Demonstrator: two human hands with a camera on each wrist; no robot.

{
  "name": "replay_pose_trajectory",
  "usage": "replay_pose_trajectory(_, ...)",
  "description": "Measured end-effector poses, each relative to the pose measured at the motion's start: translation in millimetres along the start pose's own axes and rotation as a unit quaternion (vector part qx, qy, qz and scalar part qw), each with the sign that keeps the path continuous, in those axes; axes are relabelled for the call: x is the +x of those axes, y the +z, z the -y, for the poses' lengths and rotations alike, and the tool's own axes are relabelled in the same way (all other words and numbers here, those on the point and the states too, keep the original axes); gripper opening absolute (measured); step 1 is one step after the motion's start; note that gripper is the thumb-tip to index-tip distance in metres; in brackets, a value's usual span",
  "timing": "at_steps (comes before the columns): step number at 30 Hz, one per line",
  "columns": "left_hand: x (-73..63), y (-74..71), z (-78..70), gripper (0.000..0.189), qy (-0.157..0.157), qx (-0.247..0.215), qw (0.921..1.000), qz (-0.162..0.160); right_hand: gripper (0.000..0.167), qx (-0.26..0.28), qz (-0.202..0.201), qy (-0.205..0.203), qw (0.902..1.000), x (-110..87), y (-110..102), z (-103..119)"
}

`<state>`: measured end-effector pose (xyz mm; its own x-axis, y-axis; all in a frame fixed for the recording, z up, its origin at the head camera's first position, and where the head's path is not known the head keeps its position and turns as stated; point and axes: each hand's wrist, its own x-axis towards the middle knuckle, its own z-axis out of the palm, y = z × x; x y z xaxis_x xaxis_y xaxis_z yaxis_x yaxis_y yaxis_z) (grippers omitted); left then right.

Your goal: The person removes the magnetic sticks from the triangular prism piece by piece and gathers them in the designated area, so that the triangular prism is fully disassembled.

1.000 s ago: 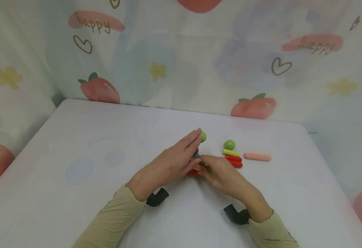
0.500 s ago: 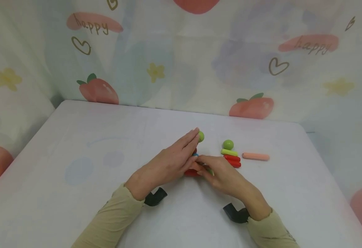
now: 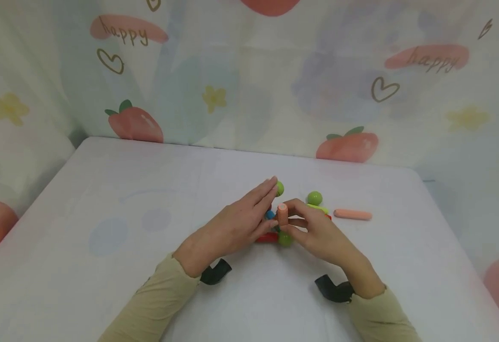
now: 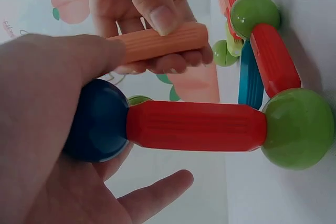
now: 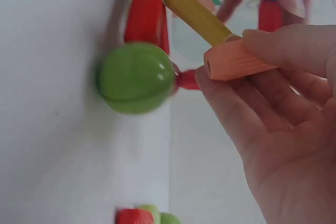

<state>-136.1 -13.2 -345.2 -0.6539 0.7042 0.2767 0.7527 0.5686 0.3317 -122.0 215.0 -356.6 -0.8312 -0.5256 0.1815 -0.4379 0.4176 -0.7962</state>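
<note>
A magnetic-stick frame stands on the white table. My left hand [image 3: 243,218], fingers stretched over the frame, holds its dark blue ball [image 4: 100,121] between thumb and fingers. From that ball a red rod [image 4: 197,126] runs to a green ball [image 4: 299,128] at the table. A yellow rod [image 5: 197,14] slants up from another green corner. My right hand [image 3: 324,237] pinches an orange magnetic rod [image 3: 283,213] between thumb and fingers, just beside the blue ball. In the left wrist view my left thumb overlaps the rod's end; contact is unclear. My left hand covers much of the frame from above.
Right of the frame lie a loose green ball [image 3: 315,198], a yellow-green rod [image 3: 323,209], red rods partly behind my right hand, and a peach rod [image 3: 352,214]. Black curved pieces [image 3: 216,271] show at both wrists. A patterned cloth [image 3: 249,95] hangs behind the table.
My right hand has risen slightly and shifted right, bringing the orange rod up from the frame with its end toward the head camera. The near green ball is uncovered. My left hand stays put.
</note>
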Motion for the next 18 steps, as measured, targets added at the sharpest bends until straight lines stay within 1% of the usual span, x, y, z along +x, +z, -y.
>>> replay_pose_trajectory(3, -0.6, 0.5, 0.7, 0.069, 0.005, 0.012, 0.9999, -0.005, 0.025, -0.032, -0.024, 0.011, 0.9991, -2.9, -8, 2)
replay_pose_trajectory(6, -0.9, 0.5, 1.1, 0.07, 0.008, 0.021, 0.9997, -0.01, 0.023, -0.068, -0.048, 0.029, 0.9961, -6.4, -17, 3)
replay_pose_trajectory(8, -0.8, -0.1, 1.3, 0.07, 0.007, 0.024, 0.9996, -0.012, 0.021, -0.081, -0.064, 0.035, 0.994, -9.1, -23, 3)
replay_pose_trajectory(10, -0.7, -0.5, 1.5, 0.071, 0.004, 0.024, 0.9996, -0.01, 0.022, -0.103, -0.085, 0.032, 0.9905, -11.6, -29, 3)
replay_pose_trajectory(13, -0.7, -1.0, 1.1, 0.072, -0.004, 0.025, 0.9997, 0.0, 0.023, -0.144, -0.119, 0.031, 0.9819, -16.1, -38, 4)
replay_pose_trajectory(18, -0.5, -1.8, 0.2, 0.072, -0.007, 0.03, 0.9995, 0.003, 0.021, -0.209, -0.176, 0.034, 0.9615, -21.3, -52, 2)
